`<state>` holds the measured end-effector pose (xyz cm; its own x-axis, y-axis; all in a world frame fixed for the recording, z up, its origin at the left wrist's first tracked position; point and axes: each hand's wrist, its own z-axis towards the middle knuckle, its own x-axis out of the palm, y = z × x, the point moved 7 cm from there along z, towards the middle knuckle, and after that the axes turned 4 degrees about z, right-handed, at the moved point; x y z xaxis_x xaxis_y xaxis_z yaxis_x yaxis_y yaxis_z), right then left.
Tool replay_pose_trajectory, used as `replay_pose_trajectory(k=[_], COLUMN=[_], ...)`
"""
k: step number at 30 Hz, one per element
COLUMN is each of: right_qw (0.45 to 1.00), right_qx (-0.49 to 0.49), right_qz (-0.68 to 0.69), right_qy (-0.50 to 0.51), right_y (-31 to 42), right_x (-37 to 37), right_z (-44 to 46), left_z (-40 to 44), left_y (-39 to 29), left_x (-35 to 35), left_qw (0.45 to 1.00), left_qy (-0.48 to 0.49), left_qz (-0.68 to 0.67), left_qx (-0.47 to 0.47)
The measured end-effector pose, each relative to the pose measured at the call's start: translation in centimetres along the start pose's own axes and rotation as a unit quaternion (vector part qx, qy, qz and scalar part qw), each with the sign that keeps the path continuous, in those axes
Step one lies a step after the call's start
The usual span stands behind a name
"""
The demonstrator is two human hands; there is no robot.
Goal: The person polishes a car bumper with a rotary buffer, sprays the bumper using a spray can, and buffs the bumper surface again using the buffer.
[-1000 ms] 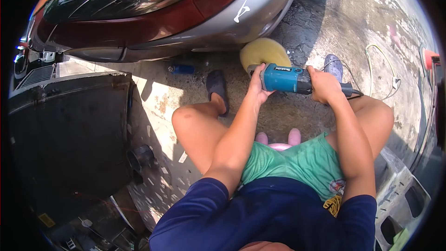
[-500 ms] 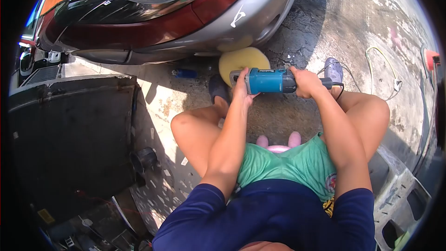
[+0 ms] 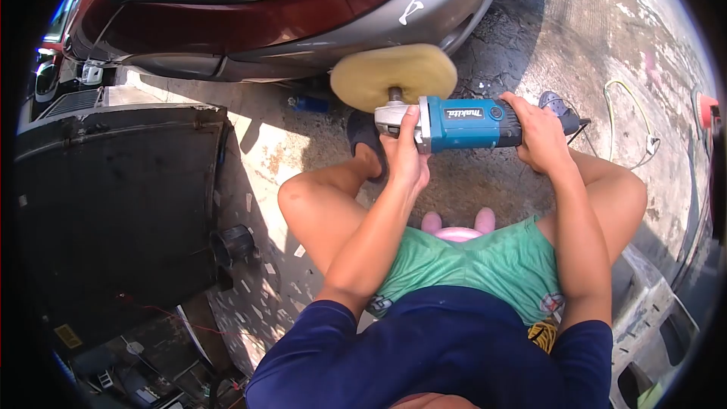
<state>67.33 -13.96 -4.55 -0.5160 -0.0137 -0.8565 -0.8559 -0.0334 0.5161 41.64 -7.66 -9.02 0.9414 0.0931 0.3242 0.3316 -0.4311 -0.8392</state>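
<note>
A blue Makita polisher (image 3: 466,127) lies sideways across my front, above my knees. My left hand (image 3: 409,153) is wrapped round its metal head, with the thumb on top. At the rear handle, my right hand (image 3: 541,135) grips the dark end where the cord leaves. A wide yellow polishing pad (image 3: 394,74) sits on the spindle, facing the silver car bumper (image 3: 318,53). In this view the pad overlaps the bumper's lower edge; whether they touch I cannot tell. White streaks of paste (image 3: 411,12) mark the bumper to the right of the pad.
A blue can or bottle (image 3: 309,104) lies on the ground beneath the bumper. A large dark panel (image 3: 113,204) stands at the left. A pale cable (image 3: 632,95) trails over the concrete at the right. Beside my right hip is a grey plastic piece (image 3: 651,310).
The polisher has rolled in my hands and shifted a little right. Its pad has swung up toward the bumper, showing the spindle and more of the pad's face. Both hands keep their grip.
</note>
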Motion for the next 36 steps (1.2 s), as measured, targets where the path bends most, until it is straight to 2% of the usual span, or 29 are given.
replay_pose_trajectory(k=[3, 6, 10, 27, 30, 33, 36], right_qw=[0.999, 0.998, 0.998, 0.999, 0.998, 0.997, 0.997], right_qx=[0.003, 0.005, 0.003, 0.007, 0.013, 0.020, 0.025], right_qz=[0.033, 0.056, 0.055, 0.030, 0.034, 0.034, 0.035], right_qy=[-0.024, -0.029, -0.019, 0.037, 0.051, 0.059, 0.060], right_y=[0.8, 1.2, 0.7, -0.9, -1.0, -1.3, -1.7], right_x=[-1.6, -2.3, -1.7, 1.9, 2.4, 3.3, 3.8], right_z=[-0.3, -0.4, -0.1, 1.5, 1.6, 1.7, 2.0], left_z=[-1.4, -1.6, -2.0, 1.2, 1.6, 2.0, 3.1], left_y=[-3.0, -4.0, -3.7, 0.8, 1.4, 1.9, 2.9], left_x=[1.3, 1.7, 2.1, -1.0, -1.5, -1.7, -2.4], left_qw=[0.996, 0.993, 0.998, 0.997, 0.994, 0.994, 0.993], left_qy=[0.025, 0.054, 0.025, -0.025, -0.049, -0.058, -0.052], left_qz=[0.009, 0.026, -0.016, 0.009, -0.033, 0.023, 0.022], left_qx=[0.082, 0.100, 0.054, -0.067, -0.089, -0.092, -0.103])
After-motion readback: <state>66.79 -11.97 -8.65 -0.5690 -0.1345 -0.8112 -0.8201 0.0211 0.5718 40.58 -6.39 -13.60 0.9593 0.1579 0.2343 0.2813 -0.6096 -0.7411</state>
